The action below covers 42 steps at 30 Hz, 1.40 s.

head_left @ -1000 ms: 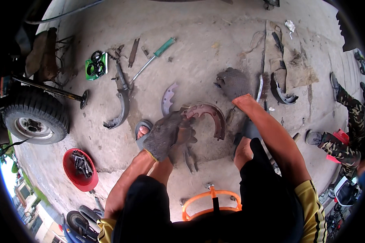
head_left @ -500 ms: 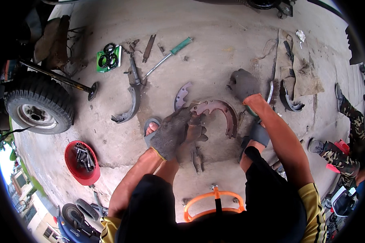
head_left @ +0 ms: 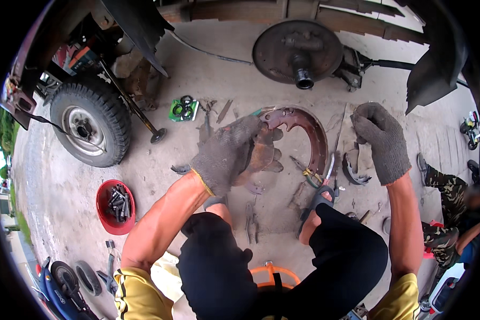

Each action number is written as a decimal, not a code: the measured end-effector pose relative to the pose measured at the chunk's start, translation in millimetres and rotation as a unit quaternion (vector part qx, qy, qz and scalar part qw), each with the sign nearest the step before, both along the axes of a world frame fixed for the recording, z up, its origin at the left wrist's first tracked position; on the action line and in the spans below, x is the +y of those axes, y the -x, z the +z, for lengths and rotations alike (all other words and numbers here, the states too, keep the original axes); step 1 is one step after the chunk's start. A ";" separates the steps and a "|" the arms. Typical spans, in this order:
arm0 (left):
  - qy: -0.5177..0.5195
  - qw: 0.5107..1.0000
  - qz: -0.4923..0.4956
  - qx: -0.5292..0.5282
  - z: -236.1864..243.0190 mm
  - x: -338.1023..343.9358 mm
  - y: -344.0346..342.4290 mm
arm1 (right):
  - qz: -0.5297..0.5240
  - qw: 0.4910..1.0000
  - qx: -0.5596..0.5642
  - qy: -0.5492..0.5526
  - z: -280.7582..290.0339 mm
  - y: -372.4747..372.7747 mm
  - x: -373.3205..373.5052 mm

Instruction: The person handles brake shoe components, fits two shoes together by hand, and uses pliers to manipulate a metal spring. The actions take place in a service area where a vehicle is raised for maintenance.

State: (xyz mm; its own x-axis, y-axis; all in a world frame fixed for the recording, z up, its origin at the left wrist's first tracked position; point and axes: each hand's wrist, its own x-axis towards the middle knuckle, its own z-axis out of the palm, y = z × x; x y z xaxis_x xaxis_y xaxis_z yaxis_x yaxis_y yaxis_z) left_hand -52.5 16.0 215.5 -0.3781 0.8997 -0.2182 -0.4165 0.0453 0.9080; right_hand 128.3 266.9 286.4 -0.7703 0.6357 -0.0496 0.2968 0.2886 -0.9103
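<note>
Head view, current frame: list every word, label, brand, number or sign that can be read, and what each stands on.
None can be read.
Green-and-white package: any print is too small.
Blue motorbike: any marking is too small and blurred.
Curved brake shoe in the left hand: no legible lettering.

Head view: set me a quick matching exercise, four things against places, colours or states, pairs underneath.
1. Curved reddish-brown part
2. Red container
3. Large wheel
4. Round metal plate

A. Black around a pale centre
B. Near the top, right of centre
C. In the left hand's grip
D. Holding metal pieces

Pairs: 1-C, 2-D, 3-A, 4-B
</note>
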 end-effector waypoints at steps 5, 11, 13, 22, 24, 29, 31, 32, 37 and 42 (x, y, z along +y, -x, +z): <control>-0.041 0.995 0.009 -0.085 92.4 -7.2 -29.4 | 0.039 0.987 0.060 -0.143 99.6 -14.5 -70.4; -0.094 0.968 -0.010 -0.233 143.2 -6.1 -99.7 | -0.006 0.953 0.177 -0.247 87.6 -43.1 -102.4; -0.064 0.971 0.034 -0.226 153.9 -5.6 -124.6 | -0.025 0.938 0.164 -0.304 85.7 -56.3 -105.7; 0.034 0.928 -0.010 0.371 73.7 -28.1 -146.0 | 0.021 0.972 0.111 -0.208 56.1 -71.2 -111.3; 0.047 0.963 0.005 0.265 60.4 -25.2 -145.7 | 0.027 0.977 0.100 -0.188 58.3 -68.9 -110.8; 0.069 0.787 0.032 0.612 78.1 -25.9 -156.0 | 0.016 0.978 0.079 -0.193 57.5 -65.9 -109.0; 0.049 0.785 0.056 0.615 77.6 -23.7 -157.1 | -0.002 0.974 0.079 -0.214 58.0 -65.2 -111.6; 0.037 0.806 0.057 0.588 75.3 -22.7 -154.8 | -0.011 0.971 0.080 -0.223 57.8 -64.1 -112.8; 0.005 0.994 0.110 0.022 53.4 -21.1 -150.7 | -0.007 0.935 0.157 -0.319 49.0 -58.5 -118.6; 0.014 0.954 0.077 0.288 44.1 -29.9 -149.4 | 0.041 0.849 0.197 -0.488 47.0 -52.9 -119.7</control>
State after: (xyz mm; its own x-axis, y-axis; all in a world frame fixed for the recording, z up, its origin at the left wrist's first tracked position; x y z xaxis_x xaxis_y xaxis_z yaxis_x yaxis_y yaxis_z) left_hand 96.9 -13.9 259.7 -0.5698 0.8208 0.0417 0.1476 0.0523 0.9877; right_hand 181.2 147.2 333.3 -0.6489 0.1693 0.7418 -0.0334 0.9676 -0.2501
